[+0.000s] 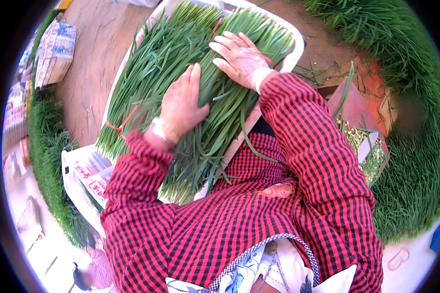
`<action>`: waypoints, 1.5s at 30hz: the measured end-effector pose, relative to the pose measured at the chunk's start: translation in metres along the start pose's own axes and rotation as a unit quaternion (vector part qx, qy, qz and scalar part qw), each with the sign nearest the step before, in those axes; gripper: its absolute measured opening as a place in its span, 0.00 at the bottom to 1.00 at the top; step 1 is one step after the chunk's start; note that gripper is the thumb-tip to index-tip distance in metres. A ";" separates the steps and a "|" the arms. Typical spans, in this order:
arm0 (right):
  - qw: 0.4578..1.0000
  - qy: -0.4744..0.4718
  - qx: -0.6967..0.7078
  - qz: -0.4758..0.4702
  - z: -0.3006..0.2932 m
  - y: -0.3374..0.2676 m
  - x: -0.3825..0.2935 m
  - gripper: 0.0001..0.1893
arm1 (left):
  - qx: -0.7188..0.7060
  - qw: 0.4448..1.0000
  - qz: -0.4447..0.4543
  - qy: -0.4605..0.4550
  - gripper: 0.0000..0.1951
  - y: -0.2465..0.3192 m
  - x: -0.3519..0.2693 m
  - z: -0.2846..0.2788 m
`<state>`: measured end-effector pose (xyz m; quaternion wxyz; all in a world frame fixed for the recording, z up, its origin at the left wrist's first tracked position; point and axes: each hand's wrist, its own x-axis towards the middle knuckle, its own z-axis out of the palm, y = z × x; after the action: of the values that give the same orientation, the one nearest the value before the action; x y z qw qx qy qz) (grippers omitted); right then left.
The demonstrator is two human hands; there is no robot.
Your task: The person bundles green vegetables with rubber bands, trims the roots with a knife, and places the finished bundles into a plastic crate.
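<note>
Bundles of long green leafy stalks, likely garlic chives (161, 69), fill a white plastic crate (299, 44) in front of me. Red ties circle several bundles, with pale cut ends at both ends of the crate. My left hand (183, 102) lies over the leaves near the middle, fingers extended and thumb apart. My right hand (240, 58) rests flat on the bundle at the upper right, beside a red tie (268, 60), its fingers slightly spread. Neither hand is closed around a bundle. Both hands seem to wear thin pale gloves.
Printed sheets (93, 172) lie in the crate's near-left end. Long heaps of green stalks (407, 175) curve along the right and left. A reddish board (355, 106) with trimmings stands at right. Stacked printed boxes or packs (57, 53) are at upper left; a person (99, 269) is at lower left.
</note>
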<state>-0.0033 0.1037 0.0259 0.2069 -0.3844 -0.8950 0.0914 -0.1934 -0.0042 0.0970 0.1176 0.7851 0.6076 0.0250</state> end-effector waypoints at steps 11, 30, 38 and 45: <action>0.992 0.011 -0.122 0.012 0.023 -0.018 -0.006 0.27 | -0.011 0.997 0.038 0.069 0.47 -0.026 -0.064 0.044; 0.968 -0.238 0.057 0.046 -0.037 -0.146 -0.103 0.21 | 0.013 0.996 0.054 0.076 0.47 -0.026 -0.091 0.020; 0.950 -0.296 0.052 0.090 0.015 -0.144 -0.099 0.19 | 0.033 0.994 0.034 0.099 0.48 -0.029 -0.108 0.049; 0.933 -0.340 0.104 0.054 -0.044 -0.135 -0.107 0.19 | -0.090 0.994 0.024 0.052 0.47 -0.050 -0.101 0.028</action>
<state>-0.0058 -0.0671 0.0765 -0.0758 -0.3548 -0.8752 0.3199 -0.2620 -0.0938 0.0697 0.1550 0.7833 0.5892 0.1234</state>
